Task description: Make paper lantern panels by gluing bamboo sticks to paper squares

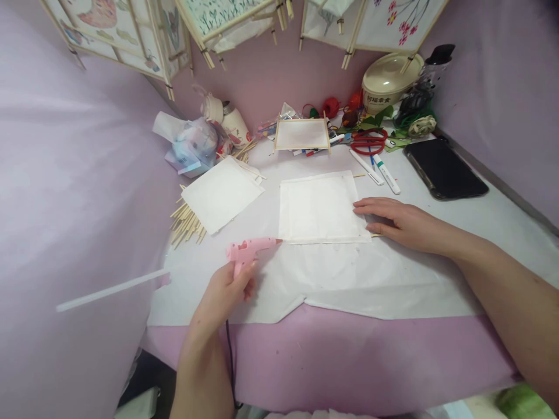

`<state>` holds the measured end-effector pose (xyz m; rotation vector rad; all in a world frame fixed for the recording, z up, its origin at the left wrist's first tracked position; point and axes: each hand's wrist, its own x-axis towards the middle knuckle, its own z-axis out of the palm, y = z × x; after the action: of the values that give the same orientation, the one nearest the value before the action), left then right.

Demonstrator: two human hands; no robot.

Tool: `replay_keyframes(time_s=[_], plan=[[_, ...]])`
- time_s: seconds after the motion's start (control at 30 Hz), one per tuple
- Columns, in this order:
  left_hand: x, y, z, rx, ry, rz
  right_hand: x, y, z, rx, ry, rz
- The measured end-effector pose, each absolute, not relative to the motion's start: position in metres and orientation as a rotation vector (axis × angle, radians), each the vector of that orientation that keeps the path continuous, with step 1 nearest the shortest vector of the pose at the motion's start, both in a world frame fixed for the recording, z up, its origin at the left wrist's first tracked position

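Observation:
My left hand [229, 291] is wrapped round the handle of a pink hot glue gun [247, 250]. The gun's nozzle points right, at the lower left corner of a white paper sheet [321, 206]. Thin wooden sticks show as strips along the sheet's edges, and stick ends poke out at its right side. My right hand [388, 218] lies flat with fingers stretched on the sheet's right edge. A black cord hangs down from below my left hand.
More white paper [222, 195] lies on a bundle of wooden sticks [186, 224] at left. Behind are a small framed panel [302, 135], red scissors [369, 141], pens [386, 173] and a lidded bowl [388, 84]. A black phone [445, 167] lies at right. Paper lanterns [375, 26] hang above.

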<state>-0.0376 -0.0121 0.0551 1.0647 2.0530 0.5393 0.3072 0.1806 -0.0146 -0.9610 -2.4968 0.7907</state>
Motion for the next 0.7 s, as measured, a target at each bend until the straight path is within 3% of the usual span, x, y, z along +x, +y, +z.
replay_keyframes(time_s=[0.4,0.7], plan=[[-0.0322,-0.0100,0.0561,1.166,2.168,0.530,0.3057,0.1804,-0.0126,-0.962,-2.471,0.806],[-0.0345,-0.0117,0.0525,1.091,2.128,0.911,0.3060,0.1810,-0.0141,-0.958,-2.507,0.768]])
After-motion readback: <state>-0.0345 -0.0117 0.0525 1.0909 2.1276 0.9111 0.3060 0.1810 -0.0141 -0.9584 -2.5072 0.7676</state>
